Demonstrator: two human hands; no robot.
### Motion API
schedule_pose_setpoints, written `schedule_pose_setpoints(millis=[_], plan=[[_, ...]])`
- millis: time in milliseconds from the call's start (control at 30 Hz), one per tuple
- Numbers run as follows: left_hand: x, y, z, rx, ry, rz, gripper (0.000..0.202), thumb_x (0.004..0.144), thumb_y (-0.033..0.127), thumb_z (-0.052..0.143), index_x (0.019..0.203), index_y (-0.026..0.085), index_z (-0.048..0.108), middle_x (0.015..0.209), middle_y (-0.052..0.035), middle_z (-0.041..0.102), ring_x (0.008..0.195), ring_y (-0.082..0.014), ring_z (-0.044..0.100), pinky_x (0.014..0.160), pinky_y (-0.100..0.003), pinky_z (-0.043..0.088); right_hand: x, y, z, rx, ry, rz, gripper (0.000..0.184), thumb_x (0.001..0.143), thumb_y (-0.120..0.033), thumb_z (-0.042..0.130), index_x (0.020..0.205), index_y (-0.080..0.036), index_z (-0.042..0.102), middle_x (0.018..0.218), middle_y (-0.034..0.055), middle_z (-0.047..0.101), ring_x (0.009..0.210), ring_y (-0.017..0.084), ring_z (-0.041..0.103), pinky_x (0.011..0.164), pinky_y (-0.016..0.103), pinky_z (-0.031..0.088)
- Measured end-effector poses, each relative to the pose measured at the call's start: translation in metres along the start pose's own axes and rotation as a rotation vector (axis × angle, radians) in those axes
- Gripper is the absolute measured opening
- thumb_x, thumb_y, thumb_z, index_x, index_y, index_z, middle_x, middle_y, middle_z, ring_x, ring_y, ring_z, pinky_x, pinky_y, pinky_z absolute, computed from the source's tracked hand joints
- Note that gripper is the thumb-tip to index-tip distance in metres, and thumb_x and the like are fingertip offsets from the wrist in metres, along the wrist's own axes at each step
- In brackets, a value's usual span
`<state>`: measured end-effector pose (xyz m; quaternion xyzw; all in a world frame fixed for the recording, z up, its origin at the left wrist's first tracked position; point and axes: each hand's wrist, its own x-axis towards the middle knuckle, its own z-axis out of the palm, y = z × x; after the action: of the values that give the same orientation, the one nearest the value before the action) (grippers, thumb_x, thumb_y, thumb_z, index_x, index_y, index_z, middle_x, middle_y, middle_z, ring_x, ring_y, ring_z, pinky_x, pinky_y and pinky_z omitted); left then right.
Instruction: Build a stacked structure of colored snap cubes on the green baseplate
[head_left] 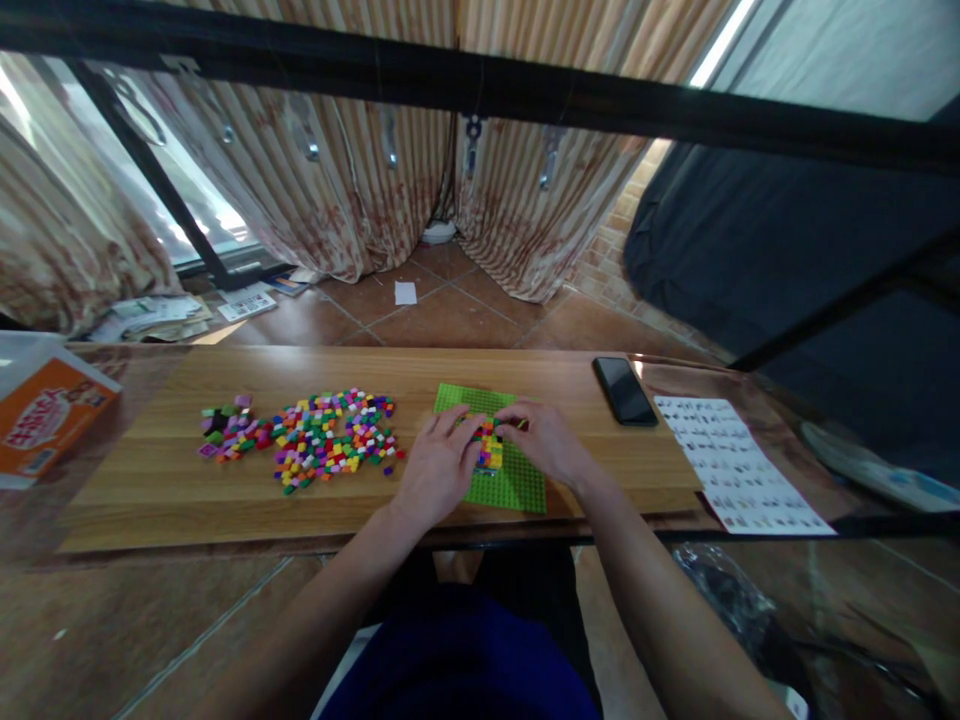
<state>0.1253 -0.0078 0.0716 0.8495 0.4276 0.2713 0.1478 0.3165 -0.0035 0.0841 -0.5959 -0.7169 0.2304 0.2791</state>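
A green studded baseplate (517, 487) lies on the wooden board under both my hands. On it sits a small patch of colourful toy bricks (491, 452), with yellow, red, orange and purple showing. My left hand (439, 462) is at the patch's left side, its fingers bent and drawn together against the bricks' edge; what they hold, if anything, is hidden. From the right, my right hand (551, 440) reaches over the plate, thumb and fingers pinched at the patch's upper right corner. Whatever is in that pinch is too small to make out.
Loose multicoloured bricks (330, 435) spread over the wooden board (225, 515) to the left, beside a pile of pink, purple and green pieces (231, 430). A black phone (624, 390) and a printed sheet (739, 465) lie right. An orange-labelled box (52, 415) stands far left.
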Motion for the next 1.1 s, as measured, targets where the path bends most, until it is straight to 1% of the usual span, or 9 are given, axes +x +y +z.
schedule_pose_setpoints(millis=[133, 267, 500, 667, 767, 833, 900, 967, 1100], plan=[[0.003, 0.003, 0.004, 0.1, -0.063, 0.056, 0.037, 0.095, 0.028, 0.043, 0.129, 0.022, 0.056, 0.133, -0.0104, 0.052, 0.118, -0.0266, 0.048, 0.103, -0.046, 0.042, 0.004, -0.004, -0.004, -0.052, -0.054, -0.057, 0.013, 0.083, -0.014, 0.061, 0.083, -0.019, 0.073, 0.081, 0.002, 0.07, 0.074, 0.013, 0.061, 0.07, 0.025, 0.045], [0.003, 0.005, 0.007, 0.174, -0.099, 0.059, 0.038, 0.095, 0.03, 0.041, 0.131, 0.022, 0.053, 0.134, -0.0114, 0.051, 0.118, -0.0277, 0.047, 0.1, -0.047, 0.042, 0.004, -0.002, -0.002, -0.041, -0.045, -0.07, 0.014, 0.084, -0.016, 0.061, 0.082, -0.02, 0.073, 0.079, 0.0022, 0.069, 0.072, 0.014, 0.06, 0.068, 0.025, 0.045], [0.004, 0.014, 0.002, 0.296, -0.127, 0.056, 0.037, 0.096, 0.03, 0.038, 0.13, 0.024, 0.053, 0.136, -0.0102, 0.052, 0.118, -0.0289, 0.049, 0.096, -0.048, 0.043, 0.004, 0.007, 0.001, 0.059, -0.052, -0.066, 0.012, 0.083, -0.016, 0.061, 0.085, -0.018, 0.073, 0.083, 0.0035, 0.069, 0.077, 0.016, 0.062, 0.072, 0.028, 0.047], [0.003, 0.015, 0.004, 0.306, -0.128, 0.047, 0.037, 0.096, 0.03, 0.039, 0.13, 0.024, 0.053, 0.137, -0.0102, 0.053, 0.118, -0.0298, 0.051, 0.095, -0.051, 0.043, 0.003, 0.006, 0.002, 0.065, -0.056, -0.064, 0.013, 0.084, -0.019, 0.059, 0.084, -0.019, 0.072, 0.083, 0.0037, 0.069, 0.079, 0.017, 0.063, 0.075, 0.03, 0.048], [-0.002, 0.014, 0.005, 0.236, -0.096, 0.048, 0.039, 0.096, 0.032, 0.041, 0.133, 0.024, 0.05, 0.141, -0.0102, 0.05, 0.123, -0.0291, 0.049, 0.1, -0.051, 0.041, -0.004, 0.005, 0.007, 0.111, 0.004, -0.015, 0.015, 0.083, -0.024, 0.061, 0.094, -0.019, 0.07, 0.09, 0.0051, 0.07, 0.081, 0.017, 0.064, 0.077, 0.032, 0.05], [-0.009, 0.011, 0.002, 0.172, -0.057, 0.043, 0.04, 0.096, 0.033, 0.042, 0.134, 0.023, 0.049, 0.142, -0.0107, 0.048, 0.126, -0.0277, 0.047, 0.104, -0.049, 0.04, -0.011, 0.006, 0.011, 0.159, 0.062, 0.046, 0.027, 0.081, -0.027, 0.063, 0.105, -0.018, 0.068, 0.096, 0.0063, 0.07, 0.079, 0.017, 0.064, 0.076, 0.032, 0.052], [-0.019, 0.005, -0.004, 0.116, -0.008, 0.02, 0.039, 0.096, 0.032, 0.042, 0.134, 0.022, 0.049, 0.142, -0.0109, 0.048, 0.126, -0.026, 0.047, 0.106, -0.048, 0.039, -0.019, 0.008, 0.013, 0.186, 0.124, 0.093, 0.034, 0.08, -0.032, 0.064, 0.111, -0.018, 0.065, 0.099, 0.007, 0.07, 0.076, 0.016, 0.064, 0.076, 0.033, 0.053], [-0.031, -0.008, -0.012, 0.077, 0.057, -0.031, 0.037, 0.096, 0.028, 0.042, 0.131, 0.021, 0.051, 0.138, -0.0105, 0.051, 0.124, -0.0243, 0.049, 0.106, -0.045, 0.04, -0.03, 0.012, 0.014, 0.194, 0.191, 0.124, 0.033, 0.081, -0.037, 0.062, 0.108, -0.018, 0.067, 0.098, 0.0073, 0.07, 0.077, 0.017, 0.065, 0.077, 0.034, 0.053], [-0.063, -0.056, -0.035, 0.057, 0.245, -0.18, 0.029, 0.093, 0.023, 0.045, 0.118, 0.019, 0.058, 0.124, -0.01, 0.061, 0.117, -0.0214, 0.055, 0.102, -0.04, 0.046, -0.058, 0.026, 0.011, 0.207, 0.331, 0.228, 0.035, 0.081, -0.046, 0.06, 0.1, -0.019, 0.069, 0.098, 0.009, 0.073, 0.087, 0.022, 0.069, 0.08, 0.037, 0.055]])
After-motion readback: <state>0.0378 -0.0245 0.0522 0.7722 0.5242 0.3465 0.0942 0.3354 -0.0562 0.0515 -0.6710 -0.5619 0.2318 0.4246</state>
